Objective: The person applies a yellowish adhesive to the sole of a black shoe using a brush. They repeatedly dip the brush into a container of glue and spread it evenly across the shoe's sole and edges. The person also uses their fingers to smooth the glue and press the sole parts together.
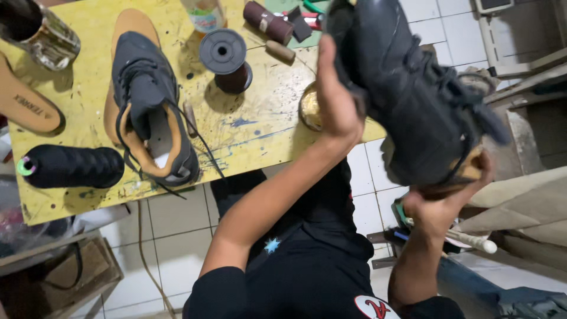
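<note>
both hands are wrapped on a dark sneaker (413, 88), raised off the table at 1 o'clock. left hand (336, 100) is clasped on the toe end, thumb up along the sole edge; right hand (440, 204) is cupped under the heel at 4 o'clock, so the shoe is braced at both ends and tilted, apparently for a look at its side. laces are seen hanging loose near the collar. the matching sneaker (150, 106) is laid on a tan insole (127, 23) on the yellow table (266, 124) at 10 o'clock, tongue pulled open. a black thread cone (71, 167) is laid on its side at 9 o'clock, a dark spool (227, 59) stood upright at 11 o'clock, sandpaper rolls (269, 22) near 12, a second insole (26, 106) at far left. an awl-like tool (466, 239) is resting just below the right hand, untouched.
</note>
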